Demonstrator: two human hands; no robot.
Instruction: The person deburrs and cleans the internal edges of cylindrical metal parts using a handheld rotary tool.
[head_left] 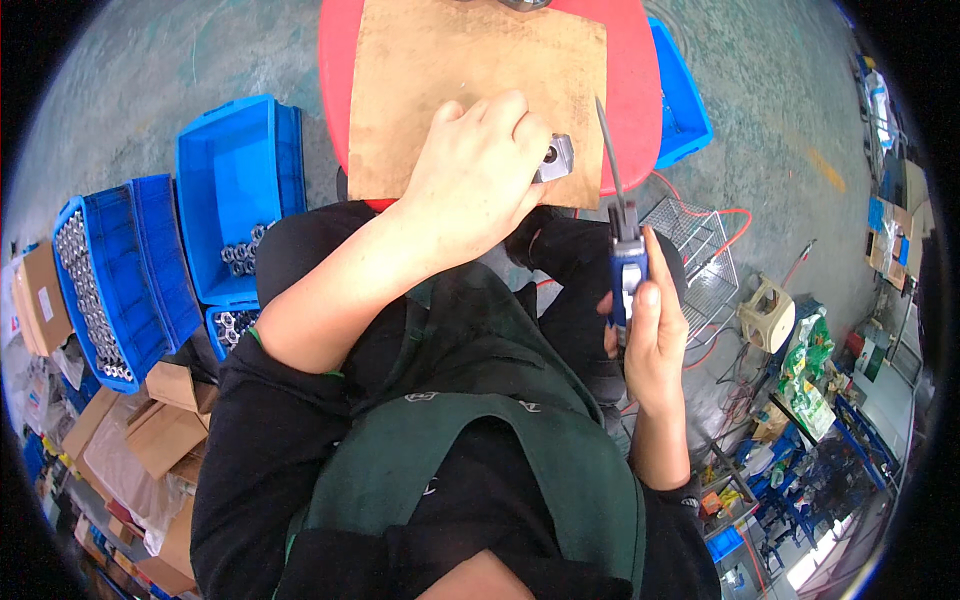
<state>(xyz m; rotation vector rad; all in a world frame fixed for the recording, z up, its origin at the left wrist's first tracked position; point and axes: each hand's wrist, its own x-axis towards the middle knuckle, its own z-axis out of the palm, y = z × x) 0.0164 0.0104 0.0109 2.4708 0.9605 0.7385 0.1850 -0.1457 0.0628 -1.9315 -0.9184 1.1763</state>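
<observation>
My left hand (pixel 472 178) is closed around a small grey metal part (pixel 558 157) with a round hole, over the right side of a brown cardboard sheet (pixel 420 70). Part of the metal piece is hidden by my fingers. To the right, my right hand (pixel 655 335) grips a blue power file (pixel 628 262), a hand-held tool with a long thin rod pointing away from me. The rod's tip is beside the cardboard's right edge, apart from the metal part. Beneath the cardboard is a red stool seat (pixel 633 90).
Blue bins (pixel 228 160) on the left hold several metal parts. Another blue bin (pixel 685 110) stands behind the stool at right. A wire basket (pixel 700 250), a red hose (pixel 742 228) and a beige plastic stool (pixel 767 313) are on the right floor. Cardboard boxes (pixel 168 440) lie lower left.
</observation>
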